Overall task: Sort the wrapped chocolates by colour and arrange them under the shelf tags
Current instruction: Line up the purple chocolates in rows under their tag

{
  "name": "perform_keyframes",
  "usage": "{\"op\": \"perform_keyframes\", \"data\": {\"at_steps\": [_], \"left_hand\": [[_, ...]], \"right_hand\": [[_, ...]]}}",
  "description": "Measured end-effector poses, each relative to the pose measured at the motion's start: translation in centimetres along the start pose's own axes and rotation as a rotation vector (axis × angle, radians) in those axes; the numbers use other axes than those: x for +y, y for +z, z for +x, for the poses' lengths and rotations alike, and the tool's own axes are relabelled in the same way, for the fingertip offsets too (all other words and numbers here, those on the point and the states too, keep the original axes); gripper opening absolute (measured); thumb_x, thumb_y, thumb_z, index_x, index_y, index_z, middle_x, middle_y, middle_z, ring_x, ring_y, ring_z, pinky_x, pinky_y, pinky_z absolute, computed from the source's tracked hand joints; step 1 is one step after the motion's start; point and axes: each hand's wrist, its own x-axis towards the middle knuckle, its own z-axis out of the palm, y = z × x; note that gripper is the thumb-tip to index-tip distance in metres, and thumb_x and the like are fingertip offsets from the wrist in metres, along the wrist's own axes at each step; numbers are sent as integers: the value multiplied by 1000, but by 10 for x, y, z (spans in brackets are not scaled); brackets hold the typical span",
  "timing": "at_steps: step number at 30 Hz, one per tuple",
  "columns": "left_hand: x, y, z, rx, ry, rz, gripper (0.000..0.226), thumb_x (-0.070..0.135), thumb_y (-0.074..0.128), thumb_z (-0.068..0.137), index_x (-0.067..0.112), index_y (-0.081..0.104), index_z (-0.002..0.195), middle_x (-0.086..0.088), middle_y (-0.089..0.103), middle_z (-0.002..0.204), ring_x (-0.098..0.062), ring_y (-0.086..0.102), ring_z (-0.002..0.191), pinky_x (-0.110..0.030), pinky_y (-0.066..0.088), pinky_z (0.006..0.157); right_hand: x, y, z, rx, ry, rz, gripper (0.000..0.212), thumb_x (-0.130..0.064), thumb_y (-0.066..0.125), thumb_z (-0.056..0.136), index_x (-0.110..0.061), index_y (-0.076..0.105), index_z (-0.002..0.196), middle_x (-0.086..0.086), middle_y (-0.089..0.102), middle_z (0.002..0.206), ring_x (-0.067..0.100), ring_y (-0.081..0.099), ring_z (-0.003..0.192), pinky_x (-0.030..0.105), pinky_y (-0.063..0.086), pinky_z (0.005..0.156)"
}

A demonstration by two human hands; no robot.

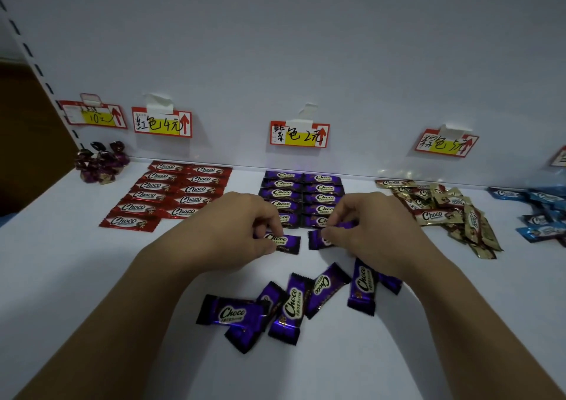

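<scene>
While the left hand (242, 228) pinches a purple bar (286, 242) by its left end between thumb and curled fingers, the right hand (367, 228) pinches a second purple bar (315, 240) just beside it, with the fingers curled over its right part. Both bars are at the near end of two purple rows (301, 196), which run back to the wall under the purple tag (299, 134). Nearer, a loose purple pile (294, 301) lies on the white shelf (92, 262) between the forearms, with some bars overlapping. To the left, red rows (174, 191) lie under the red tag (162, 123). Farther left, foil sweets (101, 161) cluster below another tag (93, 114). To the right, a gold pile (450, 213) lies under the gold tag (446, 142), and a blue pile (542, 213) lies at the right edge.
</scene>
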Motion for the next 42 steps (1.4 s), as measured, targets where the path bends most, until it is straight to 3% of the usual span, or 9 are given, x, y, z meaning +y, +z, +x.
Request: {"op": "perform_keyframes", "data": {"at_steps": [3, 6, 12, 22, 26, 33, 37, 40, 42], "left_hand": [[2, 0, -1, 1, 20, 22, 12, 33, 71, 84, 38, 66, 94, 14, 56, 88, -4, 55, 76, -18, 45, 64], [5, -1, -1, -10, 30, 20, 16, 36, 72, 82, 37, 67, 98, 17, 54, 91, -1, 54, 79, -16, 44, 66], [3, -3, -1, -6, 32, 63, 15, 32, 70, 84, 38, 66, 97, 17, 56, 93, -1, 55, 84, -21, 50, 73], [0, 4, 3, 80, 12, 85, 8, 30, 69, 86, 35, 68, 92, 13, 60, 85, -5, 57, 77, -25, 51, 70], [1, 6, 4, 100, 12, 99, 7, 31, 68, 86, 34, 67, 92, 13, 59, 82, -5, 56, 75, -26, 51, 68], [1, 8, 5, 158, 57, 136, 11, 38, 64, 88, 34, 66, 98, 18, 51, 87, -4, 52, 80, -25, 45, 71], [8, 9, 4, 227, 121, 156, 17, 39, 59, 91, 35, 64, 108, 22, 43, 91, -3, 47, 92, -24, 41, 76], [22, 19, 2, 184, 197, 172, 25, 39, 53, 95, 35, 59, 119, 19, 48, 112, -3, 42, 111, -24, 40, 90], [33, 28, 3, 141, 257, 197, 29, 40, 48, 96, 36, 56, 124, 17, 49, 121, -4, 39, 114, -27, 38, 96]], "right_hand": [[-2, 0, 0, 15, -19, -217, 19, -47, 70, 80, -30, 64, 79, -14, 59, 79, 4, 53, 72, 23, 36, 55], [0, -5, 0, 97, -133, -238, 17, -50, 70, 79, -38, 64, 89, -15, 53, 92, 5, 48, 86, 25, 37, 67], [2, 0, 1, -126, -201, -237, 20, -37, 72, 82, -39, 71, 103, -21, 53, 90, -6, 48, 74, 9, 31, 60], [7, 10, 8, -80, -230, -187, 17, -28, 72, 84, -35, 73, 100, -23, 52, 76, -6, 50, 68, 8, 34, 62], [9, 10, 9, -60, -221, -149, 17, -25, 73, 83, -32, 74, 98, -20, 58, 79, -4, 55, 72, 13, 42, 68], [14, -5, 9, 7, -187, -118, 11, -29, 67, 88, -34, 71, 96, -21, 62, 85, -5, 56, 78, 8, 35, 62], [40, -25, 14, 161, -42, -212, 20, -24, 61, 92, -34, 69, 107, -7, 68, 108, 5, 54, 85, 19, 39, 67], [45, -22, 14, 3, -3, -275, 31, -24, 57, 94, -33, 62, 124, -4, 58, 131, 16, 53, 111, 29, 47, 83], [44, -19, 14, -61, -27, -268, 32, -25, 57, 95, -31, 61, 126, -5, 56, 135, 17, 51, 120, 29, 42, 90]]}}
